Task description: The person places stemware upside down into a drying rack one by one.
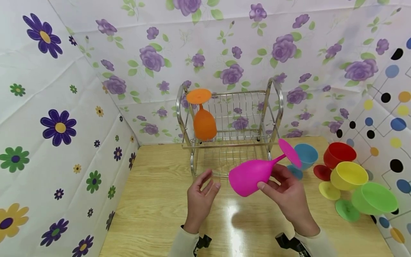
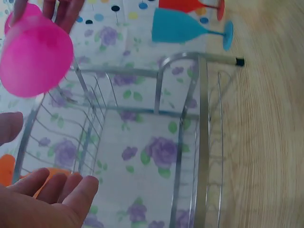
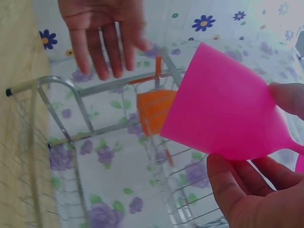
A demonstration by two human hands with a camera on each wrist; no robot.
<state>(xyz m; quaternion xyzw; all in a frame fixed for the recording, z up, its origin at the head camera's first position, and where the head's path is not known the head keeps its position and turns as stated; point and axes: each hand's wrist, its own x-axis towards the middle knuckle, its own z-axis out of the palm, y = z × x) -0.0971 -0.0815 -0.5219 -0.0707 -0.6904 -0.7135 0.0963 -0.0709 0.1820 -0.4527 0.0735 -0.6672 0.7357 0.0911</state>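
A pink plastic goblet (image 1: 250, 176) is tilted in the air in front of the metal rack, its mouth down to the left and its foot up to the right. My right hand (image 1: 289, 200) grips its bowl between thumb and fingers, as the right wrist view also shows. Left of the goblet's mouth, my left hand (image 1: 201, 200) is held with fingers relaxed and apart, nothing in it. On the upper tier of the two-tier wire dish rack (image 1: 231, 145), an orange goblet (image 1: 204, 125) stands upside down at the left end.
Right of the rack, blue (image 1: 306, 156), red (image 1: 339, 154), yellow (image 1: 349, 176) and green (image 1: 375, 198) goblets are grouped on the wooden table (image 1: 154, 200). A flowered cloth wall (image 1: 199, 43) rises behind the rack, with patterned walls at both sides.
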